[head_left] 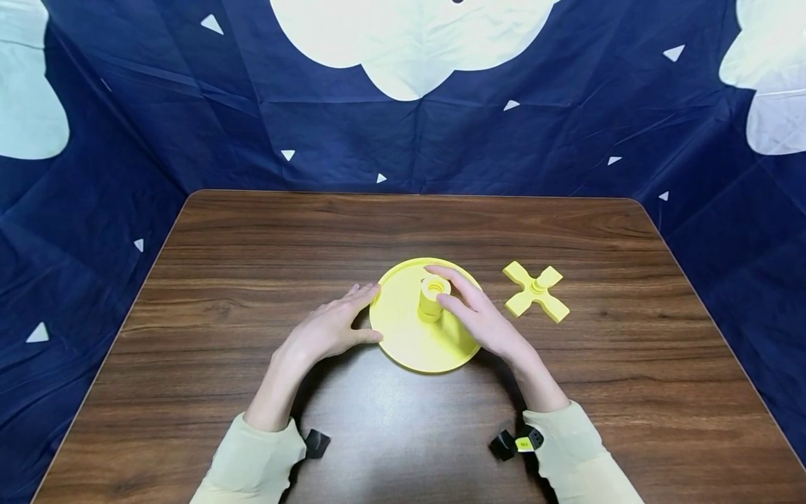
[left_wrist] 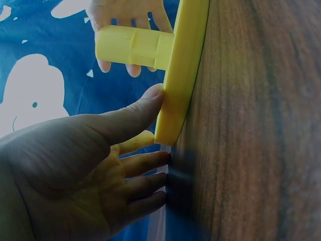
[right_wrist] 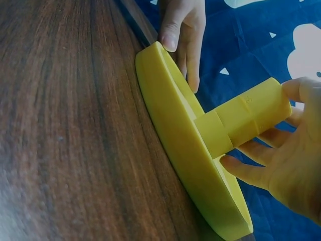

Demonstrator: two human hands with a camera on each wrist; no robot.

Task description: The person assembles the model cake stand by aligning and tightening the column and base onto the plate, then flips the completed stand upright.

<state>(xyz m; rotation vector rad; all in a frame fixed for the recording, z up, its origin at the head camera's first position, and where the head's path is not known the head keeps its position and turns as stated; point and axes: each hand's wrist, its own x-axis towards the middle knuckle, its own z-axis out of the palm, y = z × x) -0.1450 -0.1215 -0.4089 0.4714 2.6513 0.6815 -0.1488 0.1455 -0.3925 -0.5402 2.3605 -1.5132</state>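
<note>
A round yellow disc [head_left: 403, 343] with a raised rim lies flat on the table. From its middle stands a short hollow yellow post [head_left: 430, 308], upright in the head view. My right hand [head_left: 481, 318] curves round the post, its thumb at the top opening and another finger reaching past the far side. At the disc's left edge my left hand [head_left: 330, 325] has its fingers fairly straight, with thumb [left_wrist: 150, 95] and forefinger against the rim. Right of the disc, a yellow cross-shaped piece [head_left: 536, 290] lies with a small round stub at its centre.
The brown wood-grain table [head_left: 252, 245] extends all round the disc. Behind it and at both sides hangs a dark blue cloth [head_left: 340, 133] with white cloud and triangle prints. Black wrist devices [head_left: 317, 443] sit at both sleeve cuffs.
</note>
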